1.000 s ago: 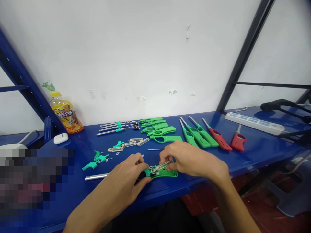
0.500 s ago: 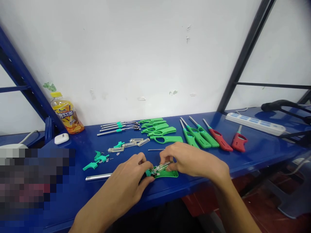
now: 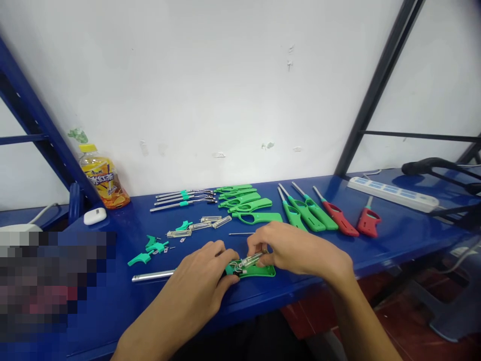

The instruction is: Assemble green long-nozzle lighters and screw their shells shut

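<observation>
My left hand (image 3: 205, 273) is closed around the neck of a half-built lighter, where a metal barrel (image 3: 153, 276) meets a green casing half (image 3: 265, 271). Thin wires and a black part show by its fingertips. Between the thumb and fingers of my right hand (image 3: 285, 248) is a clear fuel tank (image 3: 251, 259), tilted over the casing with its left end near the wires. Whether the tank touches the casing, I cannot tell. Just behind my hands lies a thin metal rod (image 3: 240, 234), its right end hidden by the right hand.
Clear tanks (image 3: 201, 225), green triggers (image 3: 145, 254), wired barrels (image 3: 173, 205) and green casings (image 3: 259, 217) lie behind my hands. Green lighters (image 3: 308, 213) and red lighters (image 3: 341, 220) lie to the right, near a power strip (image 3: 394, 194). A drink bottle (image 3: 103, 178) and white earbud case (image 3: 95, 216) stand left.
The clear tank has sunk slightly toward the green casing, and the wires show a little more beside my left fingertips. Both hands keep nearly the same place; the view has shifted slightly.
</observation>
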The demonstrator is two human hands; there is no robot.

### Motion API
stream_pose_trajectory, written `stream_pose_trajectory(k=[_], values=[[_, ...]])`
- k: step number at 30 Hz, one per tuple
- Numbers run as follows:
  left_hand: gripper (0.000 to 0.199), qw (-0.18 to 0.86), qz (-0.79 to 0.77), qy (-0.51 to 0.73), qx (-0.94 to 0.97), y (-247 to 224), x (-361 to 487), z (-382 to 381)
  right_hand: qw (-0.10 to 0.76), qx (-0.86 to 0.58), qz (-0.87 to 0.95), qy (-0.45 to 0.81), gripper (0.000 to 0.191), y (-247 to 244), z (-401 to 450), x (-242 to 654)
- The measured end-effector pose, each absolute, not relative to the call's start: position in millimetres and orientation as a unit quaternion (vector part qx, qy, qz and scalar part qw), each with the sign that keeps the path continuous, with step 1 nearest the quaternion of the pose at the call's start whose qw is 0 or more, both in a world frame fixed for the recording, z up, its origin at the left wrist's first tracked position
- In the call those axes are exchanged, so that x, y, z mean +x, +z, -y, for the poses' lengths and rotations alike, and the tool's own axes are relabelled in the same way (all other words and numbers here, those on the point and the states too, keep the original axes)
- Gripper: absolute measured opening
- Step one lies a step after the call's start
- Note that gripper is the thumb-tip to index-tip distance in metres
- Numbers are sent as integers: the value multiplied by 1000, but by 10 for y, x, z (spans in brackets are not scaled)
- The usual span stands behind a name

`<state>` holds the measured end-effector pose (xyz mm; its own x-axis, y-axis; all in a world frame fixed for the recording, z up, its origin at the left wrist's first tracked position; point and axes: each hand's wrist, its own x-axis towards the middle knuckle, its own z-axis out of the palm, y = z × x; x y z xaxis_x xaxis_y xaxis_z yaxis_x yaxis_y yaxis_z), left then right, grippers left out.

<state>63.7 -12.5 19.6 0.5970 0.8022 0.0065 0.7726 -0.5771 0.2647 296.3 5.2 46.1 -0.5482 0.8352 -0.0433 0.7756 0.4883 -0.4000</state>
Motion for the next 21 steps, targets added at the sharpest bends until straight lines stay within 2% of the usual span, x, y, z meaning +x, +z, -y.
stream_pose_trajectory(k=[21], values=[[16, 137, -424, 102, 890, 97, 582, 72, 74, -447, 871, 190, 12, 482, -59, 2972]])
